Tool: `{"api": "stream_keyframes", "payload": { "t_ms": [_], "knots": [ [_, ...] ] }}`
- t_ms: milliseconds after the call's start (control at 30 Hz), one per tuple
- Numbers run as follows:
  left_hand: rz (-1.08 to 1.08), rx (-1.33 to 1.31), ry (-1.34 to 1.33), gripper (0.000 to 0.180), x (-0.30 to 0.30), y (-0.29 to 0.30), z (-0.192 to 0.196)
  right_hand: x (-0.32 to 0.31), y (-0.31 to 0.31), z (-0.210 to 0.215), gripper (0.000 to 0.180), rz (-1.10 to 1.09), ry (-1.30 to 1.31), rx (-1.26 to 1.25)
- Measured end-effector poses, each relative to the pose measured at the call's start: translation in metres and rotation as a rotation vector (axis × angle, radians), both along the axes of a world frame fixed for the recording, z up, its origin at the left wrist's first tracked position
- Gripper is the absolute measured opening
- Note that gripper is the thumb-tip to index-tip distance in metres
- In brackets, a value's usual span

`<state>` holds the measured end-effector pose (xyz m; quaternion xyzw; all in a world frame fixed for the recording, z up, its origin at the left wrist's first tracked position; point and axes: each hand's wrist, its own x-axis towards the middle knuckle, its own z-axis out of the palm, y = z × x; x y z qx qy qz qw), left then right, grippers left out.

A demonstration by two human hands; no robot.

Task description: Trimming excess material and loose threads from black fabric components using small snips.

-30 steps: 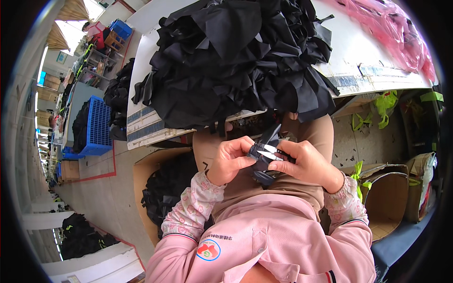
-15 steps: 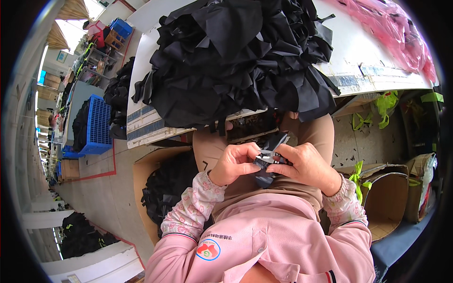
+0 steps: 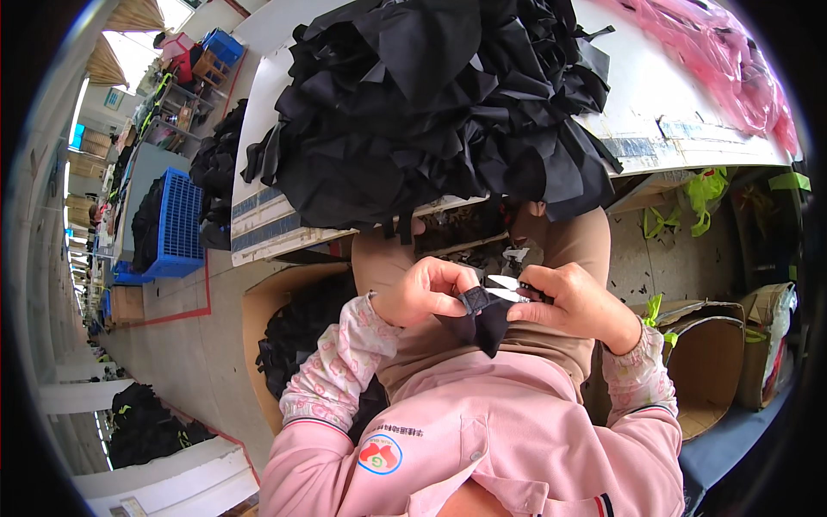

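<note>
Over my lap, my left hand pinches a small black fabric piece by a strap-like end near its top. The rest of the piece hangs down to a point in front of my trousers. My right hand is wrapped round a pair of thread snips with dark handles. Their pale blades are parted and point left, at the edge of the fabric near my left fingertips. Whether the blades touch the cloth I cannot tell.
A large heap of black fabric pieces covers much of the white table ahead. Pink plastic film lies at the far right. A cardboard box with black pieces stands at my left, another carton at my right. A blue crate sits farther left.
My hands have drawn slightly apart, the right one moving right with the snips. The blades now show more plainly, and the black piece has turned and hangs lower.
</note>
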<state>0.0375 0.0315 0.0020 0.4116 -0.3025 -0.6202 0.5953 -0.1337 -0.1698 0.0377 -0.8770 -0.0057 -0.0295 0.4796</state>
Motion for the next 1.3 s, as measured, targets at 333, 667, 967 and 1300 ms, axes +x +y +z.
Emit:
{"api": "stream_keyframes", "payload": {
  "t_ms": [333,667,967,1300],
  "knots": [
    [-0.414,0.151,-0.017,0.009,0.017,-0.011,0.011,0.005,-0.005,0.004,0.040,0.287,0.033,-0.118],
    [-0.510,0.199,-0.034,0.010,0.017,-0.016,0.009,0.009,0.003,0.002,0.040,0.320,-0.075,-0.156],
    [-0.514,0.172,-0.040,0.010,0.015,-0.016,0.011,0.008,0.000,-0.001,0.037,0.332,-0.063,-0.136],
    [-0.551,0.133,-0.038,0.007,0.010,-0.017,0.004,0.011,0.007,-0.001,0.033,0.360,-0.094,-0.079]
  ]
}}
